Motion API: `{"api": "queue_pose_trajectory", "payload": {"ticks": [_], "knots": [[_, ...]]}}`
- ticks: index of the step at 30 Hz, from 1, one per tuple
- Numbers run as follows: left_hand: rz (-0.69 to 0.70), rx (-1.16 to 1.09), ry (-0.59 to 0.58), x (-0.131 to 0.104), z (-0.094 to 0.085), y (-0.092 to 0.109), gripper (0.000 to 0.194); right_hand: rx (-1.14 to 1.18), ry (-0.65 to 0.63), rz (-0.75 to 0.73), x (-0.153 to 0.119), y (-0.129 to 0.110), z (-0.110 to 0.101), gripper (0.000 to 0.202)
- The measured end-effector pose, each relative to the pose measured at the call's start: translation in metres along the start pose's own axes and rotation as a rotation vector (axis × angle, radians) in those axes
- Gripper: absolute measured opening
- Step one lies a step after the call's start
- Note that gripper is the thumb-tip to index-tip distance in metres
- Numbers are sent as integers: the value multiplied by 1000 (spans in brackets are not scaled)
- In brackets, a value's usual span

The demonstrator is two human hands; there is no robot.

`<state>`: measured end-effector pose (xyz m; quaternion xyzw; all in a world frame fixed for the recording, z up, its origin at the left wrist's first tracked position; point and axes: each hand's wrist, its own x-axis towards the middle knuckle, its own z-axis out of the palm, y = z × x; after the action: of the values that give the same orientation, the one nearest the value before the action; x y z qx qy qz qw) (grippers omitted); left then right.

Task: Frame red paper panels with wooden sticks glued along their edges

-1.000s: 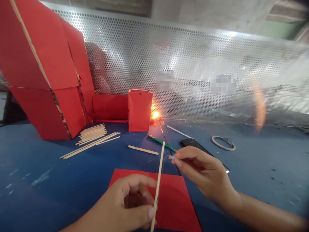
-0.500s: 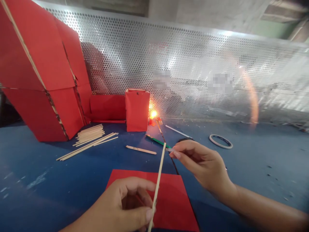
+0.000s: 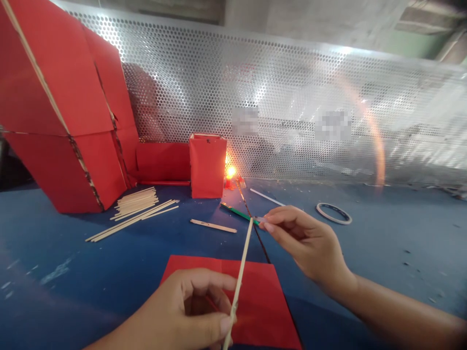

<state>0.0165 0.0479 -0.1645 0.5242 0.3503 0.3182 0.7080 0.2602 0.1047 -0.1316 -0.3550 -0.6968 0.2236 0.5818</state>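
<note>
Your left hand (image 3: 182, 316) is pinched shut on a thin bamboo stick (image 3: 241, 265), thumb and forefinger clamped low on it, w/ the stick angled up and away so its far tip sits just beside your right hand (image 3: 302, 240). That right hand has thumb and forefinger closed on a small pale strip (image 3: 257, 219), prob. a bit of clear tape, held right at the stick's top end; can't tell if it's touching the wood yet. Below both hands a flat red paper sheet (image 3: 262, 296) lies on the blue table (image 3: 73, 262), not yet joined to anything. Judging by that, you're early on this piece: one stick in hand, the strip not visibly wrapped on, sheet unfolded. Done work looks like the big red paper-and-stick panels (image 3: 62, 112) at far left and the small red paper box (image 3: 207, 165) by the mesh wall, w/ a lit candle (image 3: 230, 175) just right of it. Spare sticks (image 3: 134, 206) are piled near the panels, a tape ring (image 3: 333, 213) lies well off to the right.
</note>
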Motion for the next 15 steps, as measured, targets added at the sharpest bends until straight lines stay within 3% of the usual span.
{"api": "queue_pose_trajectory", "payload": {"ticks": [7, 15], "knots": [[-50, 41, 38, -2, 2, 8, 39, -45, -49, -49, -5, -5, 2, 10], [-28, 25, 21, 2, -2, -1, 43, -43, -87, -65, -5, -16, 5, 12]]}}
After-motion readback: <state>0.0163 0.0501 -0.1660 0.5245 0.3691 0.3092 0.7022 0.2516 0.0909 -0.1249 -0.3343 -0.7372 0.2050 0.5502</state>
